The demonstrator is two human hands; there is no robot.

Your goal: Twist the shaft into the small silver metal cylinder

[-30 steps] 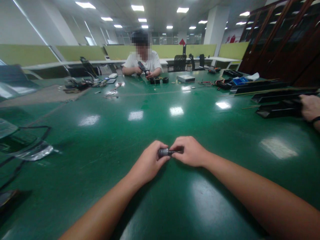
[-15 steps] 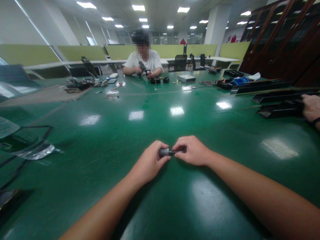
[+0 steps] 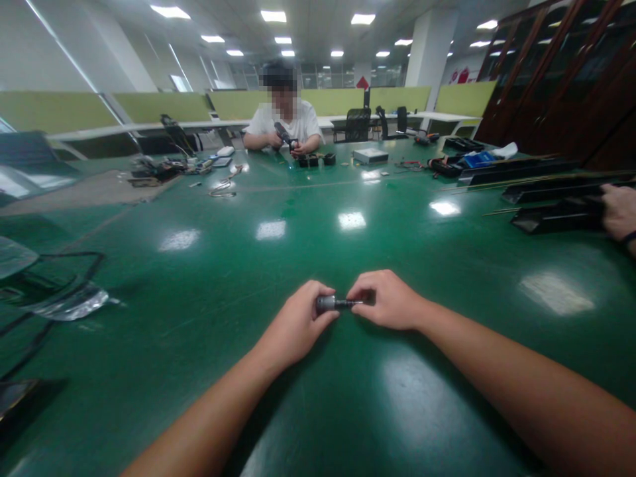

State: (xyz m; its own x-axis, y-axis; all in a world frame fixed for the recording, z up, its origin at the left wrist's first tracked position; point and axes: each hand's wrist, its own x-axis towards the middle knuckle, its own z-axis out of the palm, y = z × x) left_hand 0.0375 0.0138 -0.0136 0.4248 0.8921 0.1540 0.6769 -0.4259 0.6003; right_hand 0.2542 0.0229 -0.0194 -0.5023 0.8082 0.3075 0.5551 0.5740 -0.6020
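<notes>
My left hand (image 3: 301,317) is closed round a small cylinder (image 3: 326,303), grey with a dark end, held level just over the green tabletop. A thin dark shaft (image 3: 344,303) sticks out of it to the right. The fingertips of my right hand (image 3: 385,299) pinch the far end of this shaft, leaving a short gap between the two hands. Its tip is partly covered by those fingers, and the cylinder's left end is hidden in my left palm. I cannot make out what kind of tool or part it is.
Across the green table (image 3: 308,258) a person in a white shirt (image 3: 305,122) holds a power drill (image 3: 283,134). At right, another person's hand (image 3: 621,211) touches long black channels (image 3: 556,217). A clear plastic object (image 3: 74,301) with black cable lies left. Tools sit at the back right.
My right hand has slid a little to the right along the shaft, so more of it shows between my hands. My left hand and the cylinder have stayed in place.
</notes>
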